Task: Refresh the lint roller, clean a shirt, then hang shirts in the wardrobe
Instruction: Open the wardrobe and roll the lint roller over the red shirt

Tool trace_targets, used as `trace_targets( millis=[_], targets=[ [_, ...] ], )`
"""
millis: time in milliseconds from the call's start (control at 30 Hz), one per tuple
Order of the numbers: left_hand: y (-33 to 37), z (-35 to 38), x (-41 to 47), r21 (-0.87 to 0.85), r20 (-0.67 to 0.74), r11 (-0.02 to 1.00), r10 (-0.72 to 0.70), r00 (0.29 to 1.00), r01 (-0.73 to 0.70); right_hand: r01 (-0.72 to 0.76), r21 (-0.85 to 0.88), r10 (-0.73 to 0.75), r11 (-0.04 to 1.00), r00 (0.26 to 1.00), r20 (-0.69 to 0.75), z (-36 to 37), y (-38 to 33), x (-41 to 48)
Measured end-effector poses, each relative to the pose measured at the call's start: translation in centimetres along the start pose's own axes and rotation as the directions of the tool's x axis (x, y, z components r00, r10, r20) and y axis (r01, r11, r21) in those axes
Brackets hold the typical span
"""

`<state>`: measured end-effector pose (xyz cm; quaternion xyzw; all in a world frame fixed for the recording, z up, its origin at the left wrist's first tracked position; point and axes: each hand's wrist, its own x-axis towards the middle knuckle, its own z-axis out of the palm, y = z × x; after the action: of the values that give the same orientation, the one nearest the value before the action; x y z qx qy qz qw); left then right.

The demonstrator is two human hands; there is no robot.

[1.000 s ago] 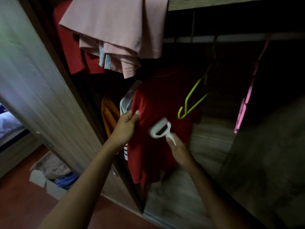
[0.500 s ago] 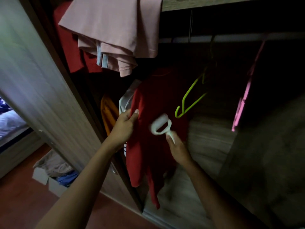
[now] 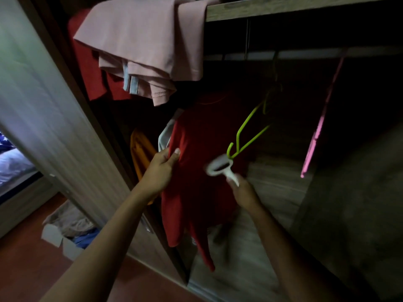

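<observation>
L hand [image 3: 162,168] pinches hanging red shirt [image 3: 202,162] edge; R hand [image 3: 243,190] grips lint roller [image 3: 220,168] handle, head against shirt, beside green hanger [image 3: 246,136].

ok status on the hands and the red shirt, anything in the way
Left hand pinches the red shirt at its edge. Right hand grips the lint roller handle, head at the shirt front. Green hanger hangs close above the roller.
</observation>
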<state>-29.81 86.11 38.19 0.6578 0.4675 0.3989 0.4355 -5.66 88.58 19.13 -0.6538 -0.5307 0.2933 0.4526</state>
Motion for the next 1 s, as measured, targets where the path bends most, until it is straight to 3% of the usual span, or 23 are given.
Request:
trace_targets(
  millis=[200,400,567,767,867,1000],
  targets=[
    [0.3,0.6,0.0,0.023,0.033,1.0,-0.015,0.999,0.014,0.113,0.196,-0.084,0.974,0.985,-0.153,-5.8,-7.6,4.4],
    [0.2,0.3,0.0,0.034,0.037,0.999,-0.013,0.999,0.012,0.07,0.312,-0.042,0.947,0.995,-0.095,-5.2,-7.6,5.2],
    [0.3,0.3,-0.3,0.041,0.054,0.999,-0.023,0.998,0.021,-0.144,0.147,0.13,0.979,0.986,0.101,-1.1,0.5,3.5],
    [0.8,0.1,-0.5,0.002,0.056,0.999,-0.034,0.998,0.034,-0.357,-0.095,0.367,0.929,0.864,0.343,0.8,7.4,-0.4],
    [0.8,0.1,-0.5,-0.05,0.041,0.998,-0.039,0.998,0.041,-0.351,-0.029,0.345,0.936,0.895,0.283,0.6,6.3,-0.8],
    [0.7,0.2,-0.6,-0.074,0.042,0.996,-0.045,0.998,0.048,-0.248,0.214,0.242,0.945,0.969,0.051,-0.9,2.7,2.1]
  ],
)
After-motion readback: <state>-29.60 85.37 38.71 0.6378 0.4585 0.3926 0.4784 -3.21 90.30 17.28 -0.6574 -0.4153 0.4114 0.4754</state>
